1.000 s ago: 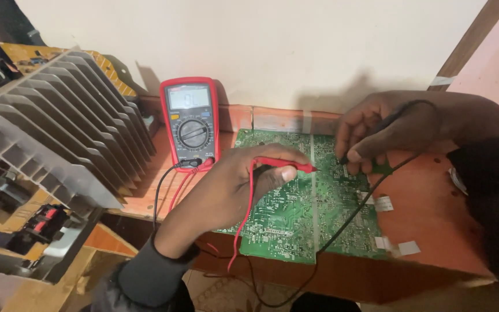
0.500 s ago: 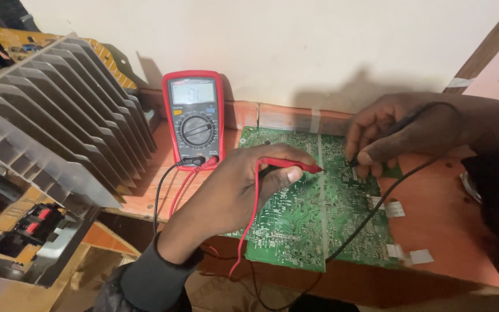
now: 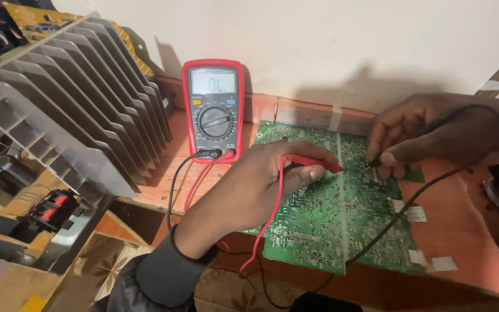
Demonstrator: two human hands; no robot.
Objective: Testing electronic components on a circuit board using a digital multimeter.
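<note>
Two probes between pinching fingers (image 3: 310, 173), tips on green circuit board (image 3: 319, 225).

A reddish-brown wooden bench (image 3: 469, 231) stands against a pale wall. A green circuit board (image 3: 330, 219) lies flat on it, solder side up, reaching to the bench's front edge. At the back edge, left of the board, a red-cased digital multimeter (image 3: 213, 110) leans back toward the wall, its red and black leads trailing over the front edge. Small strips of pale tape (image 3: 443, 263) sit on the bench surface near the board's right side. A large grey finned heat sink (image 3: 59, 92) rises by the bench's left end.
</note>
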